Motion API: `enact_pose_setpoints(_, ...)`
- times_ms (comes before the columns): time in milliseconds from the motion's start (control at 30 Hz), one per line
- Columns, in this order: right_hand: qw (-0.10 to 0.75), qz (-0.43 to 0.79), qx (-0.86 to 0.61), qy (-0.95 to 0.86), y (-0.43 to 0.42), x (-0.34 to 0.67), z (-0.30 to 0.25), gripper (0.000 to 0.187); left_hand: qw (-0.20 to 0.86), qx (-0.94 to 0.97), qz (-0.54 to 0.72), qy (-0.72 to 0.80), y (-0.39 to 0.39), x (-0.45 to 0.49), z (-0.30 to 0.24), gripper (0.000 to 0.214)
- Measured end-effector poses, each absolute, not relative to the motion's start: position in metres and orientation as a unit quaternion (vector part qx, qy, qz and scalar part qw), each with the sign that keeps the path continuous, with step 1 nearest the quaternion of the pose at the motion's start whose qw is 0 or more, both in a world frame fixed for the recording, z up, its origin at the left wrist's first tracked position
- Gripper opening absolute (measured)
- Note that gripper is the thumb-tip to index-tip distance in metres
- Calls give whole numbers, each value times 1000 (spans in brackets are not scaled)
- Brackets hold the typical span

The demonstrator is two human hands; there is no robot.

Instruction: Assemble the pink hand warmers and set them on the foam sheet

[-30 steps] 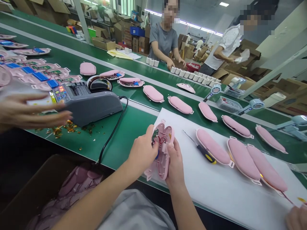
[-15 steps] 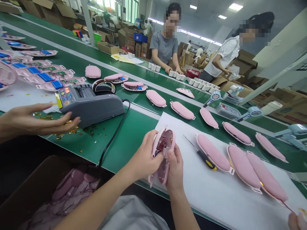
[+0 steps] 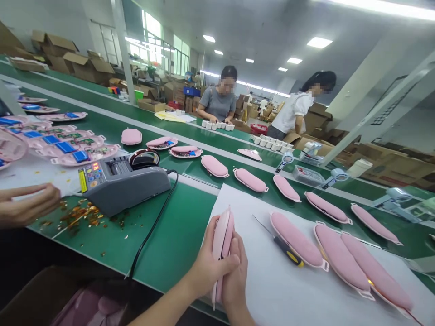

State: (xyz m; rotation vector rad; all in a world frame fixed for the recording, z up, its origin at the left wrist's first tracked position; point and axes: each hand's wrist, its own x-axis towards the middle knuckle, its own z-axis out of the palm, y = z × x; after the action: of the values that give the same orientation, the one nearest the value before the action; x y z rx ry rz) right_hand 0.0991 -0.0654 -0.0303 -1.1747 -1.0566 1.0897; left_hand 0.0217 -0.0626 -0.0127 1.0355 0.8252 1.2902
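Observation:
Both my hands press together a pink oval casing [image 3: 221, 240], held on edge above the near side of a white sheet [image 3: 278, 290]. My left hand [image 3: 207, 267] wraps it from the left with the thumb across the front. My right hand [image 3: 236, 276] pushes against it from the right. The two shell halves are closed, so the inside parts are hidden. A small screwdriver [image 3: 282, 244] with a black and yellow handle lies on the sheet just right of my hands.
Several closed pink casings [image 3: 295, 237] lie in rows on the sheet and green belt [image 3: 176, 226]. A grey tape dispenser [image 3: 122, 181] with its cable stands to the left. Another person's hand [image 3: 27, 203] reaches in at far left. Two people work across the belt.
The open casing, with board and wires showing, has been folded shut between my hands and turned on edge. The camera has tilted upward. The other person's hand has drawn back left.

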Motion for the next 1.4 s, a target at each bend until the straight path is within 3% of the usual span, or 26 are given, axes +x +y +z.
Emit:
enact_pose_setpoints(133,596,414,-522,-449,-58,107,-31,42,658,403,540,335,-61,11,-7,90)
enact_pose_setpoints(267,637,351,-525,-442,-39,129,9,35,666,464,464,355,-74,4,-6,92)
enact_pose_setpoints(433,702,448,-386,-396,-32,140,53,54,642,530,398,385,-99,10,-15,95)
enact_pose_setpoints(600,781,425,-337,-310,-35,132,54,51,572,587,411,398,-100,14,-15,98)
enact_pose_setpoints(933,787,462,-307,-272,-14,140,47,48,644,559,359,380,-79,22,19,100)
enact_pose_setpoints(1033,755,490,-326,-291,-23,144,42,45,658,556,351,367,-79,19,26,95)
enact_pose_setpoints(1167,713,526,-338,-317,-40,150,36,45,594,601,371,384,-90,18,23,86)
enact_pose_setpoints(1400,778,459,-268,-335,-49,156,36,45,550,700,362,278,-78,28,30,82)
